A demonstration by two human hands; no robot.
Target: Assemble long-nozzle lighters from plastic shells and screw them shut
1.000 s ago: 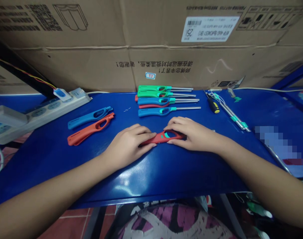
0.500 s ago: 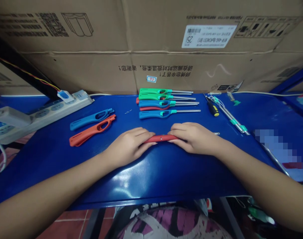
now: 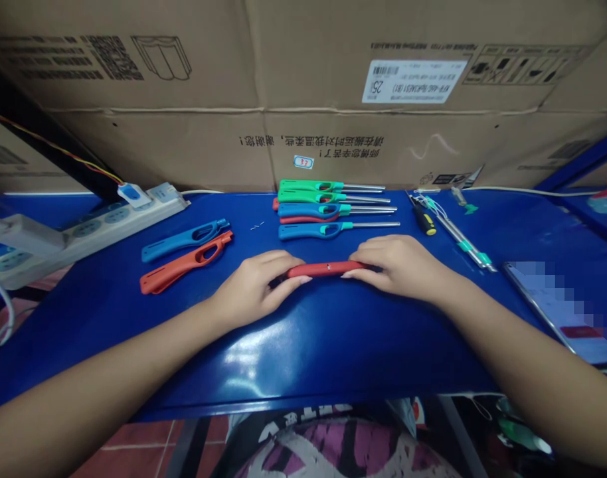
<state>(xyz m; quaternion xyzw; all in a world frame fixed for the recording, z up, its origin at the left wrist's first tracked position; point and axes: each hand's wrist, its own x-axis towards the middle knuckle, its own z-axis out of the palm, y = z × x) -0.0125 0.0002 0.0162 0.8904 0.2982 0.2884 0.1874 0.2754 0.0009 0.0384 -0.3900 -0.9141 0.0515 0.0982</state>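
Between my hands a red long-neck lighter (image 3: 327,268) lies level, just above or on the blue table; which of these I cannot tell. My left hand (image 3: 263,282) pinches its left end between thumb and fingers. My right hand (image 3: 393,265) grips the other end, and its fingers hide that part and the metal tube. Beyond them is a stack of finished-looking lighters, with a blue lighter (image 3: 313,230) nearest and a green lighter (image 3: 308,196) farther back. Left of my left hand lie a blue handle shell (image 3: 176,245) and an orange-red handle shell (image 3: 181,265), both without tubes.
A power strip (image 3: 99,229) with plugs runs along the left side. Tiny pins (image 3: 256,226) lie near the shells. At right are a black-and-yellow screwdriver (image 3: 425,218), metal lighter tubes (image 3: 457,236) and a phone (image 3: 542,299). A cardboard sheet (image 3: 184,146) stands behind the blue table (image 3: 283,358).
The red lighter has shifted slightly up. My hands have slid a little apart along it, so more of its middle shows. The tube's tip is now hidden.
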